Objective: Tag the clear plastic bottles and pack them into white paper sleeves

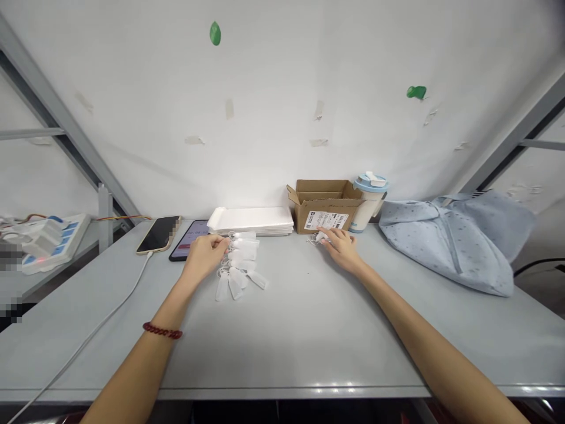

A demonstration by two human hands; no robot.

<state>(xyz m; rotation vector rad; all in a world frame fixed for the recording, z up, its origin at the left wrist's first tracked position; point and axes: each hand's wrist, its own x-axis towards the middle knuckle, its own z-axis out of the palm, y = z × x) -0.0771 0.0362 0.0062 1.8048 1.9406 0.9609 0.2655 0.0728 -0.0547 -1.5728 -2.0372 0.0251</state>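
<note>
Tags (245,243), white: fanned on table (286,335), just right of left grip (204,254), the nearer; upper long axes crosswise, lower ones toward near edge. Left grip: pinched on tags' corded ends. Right grip (344,250): at smaller bunch (322,237) before box (329,219); whether closed, cannot tell.

I have the left hand (205,256) pinched at the looped ends of white tags (241,253) fanned over the grey desk (300,335), just in front of a flat white stack (251,221), with a dark-cased phone (189,242) and a cabled phone (159,234) farther left. My right hand (342,250) partly covers a small white cluster (321,237), so I can't be sure it grips anything. Behind it stand an open cardboard box (324,207) and a blue-lidded cup (364,207), with a pale blue bag (445,241) to the right.
</note>
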